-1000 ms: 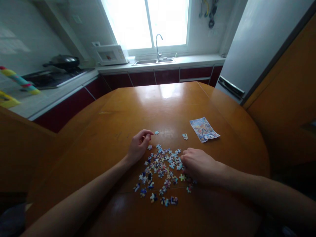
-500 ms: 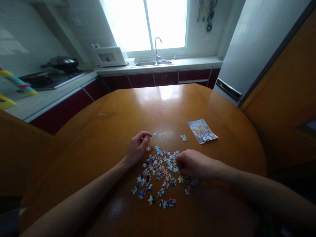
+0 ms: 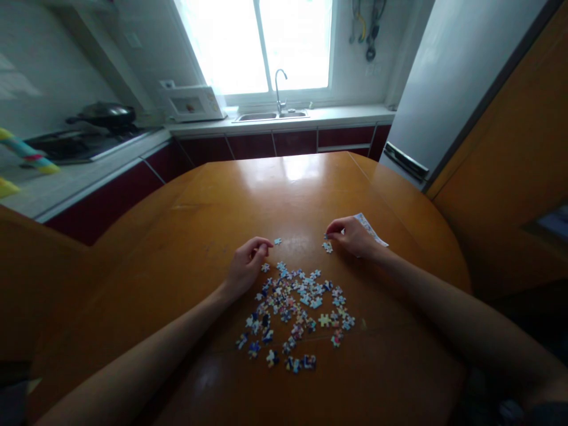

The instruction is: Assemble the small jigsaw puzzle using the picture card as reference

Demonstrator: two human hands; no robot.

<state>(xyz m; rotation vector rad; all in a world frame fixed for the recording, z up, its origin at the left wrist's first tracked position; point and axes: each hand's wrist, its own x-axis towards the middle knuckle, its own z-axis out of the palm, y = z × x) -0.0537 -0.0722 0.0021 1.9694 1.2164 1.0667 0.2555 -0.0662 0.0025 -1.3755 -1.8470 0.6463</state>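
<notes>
My right hand (image 3: pixel 352 236) pinches a small jigsaw piece (image 3: pixel 325 236) between thumb and fingertips. Just below it lies a pair of joined-looking jigsaw pieces (image 3: pixel 327 247). Part of a printed picture sheet (image 3: pixel 369 227) shows behind this hand, which covers the rest. My left hand (image 3: pixel 248 261) rests on the table with its fingers curled in and nothing visible in them. Close to its index fingertip is a single pale blue jigsaw piece (image 3: pixel 277 241). A loose heap of jigsaw pieces (image 3: pixel 288 302) spreads between my forearms, mostly pale, purple and dark blue.
The pieces lie on a large wooden table (image 3: pixel 266 201) with rounded sides. Beyond it are a counter with a sink (image 3: pixel 257 117), a microwave (image 3: pixel 190 103) and a pan (image 3: pixel 104 112) on the stove. A refrigerator (image 3: pixel 439 77) stands at the right.
My right hand has moved from the right side of the heap up and away to the separate pieces, now with a jigsaw piece visible in its fingertips. My left hand has stayed put.
</notes>
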